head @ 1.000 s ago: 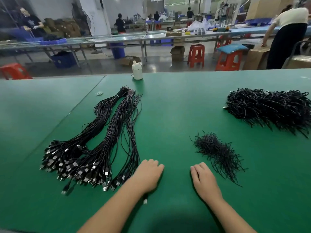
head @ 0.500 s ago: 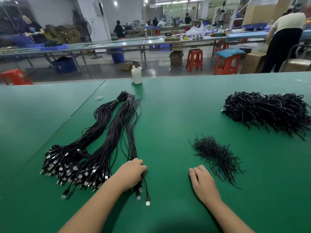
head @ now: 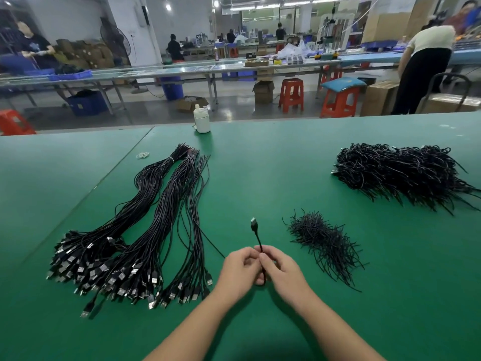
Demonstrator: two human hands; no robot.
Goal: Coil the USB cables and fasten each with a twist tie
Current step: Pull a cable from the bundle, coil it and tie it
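Observation:
One black USB cable stands up between my hands, its plug end pointing away from me. My left hand and my right hand meet at the table's near middle, both pinching this cable just below the plug; the rest of it trails left toward the bundles. Two long bundles of straight black USB cables lie to the left, plugs toward me. A small heap of black twist ties lies just right of my hands. A big pile of coiled cables sits at the far right.
The green table carries a white bottle at its far edge and a small rubber band near the bundles' far ends. Beyond the table stand red stools, benches, cardboard boxes and several people.
My left hand went to the cable bundle, took one cable and brought it to the middle. My right hand lifted off the table and joined it on the cable.

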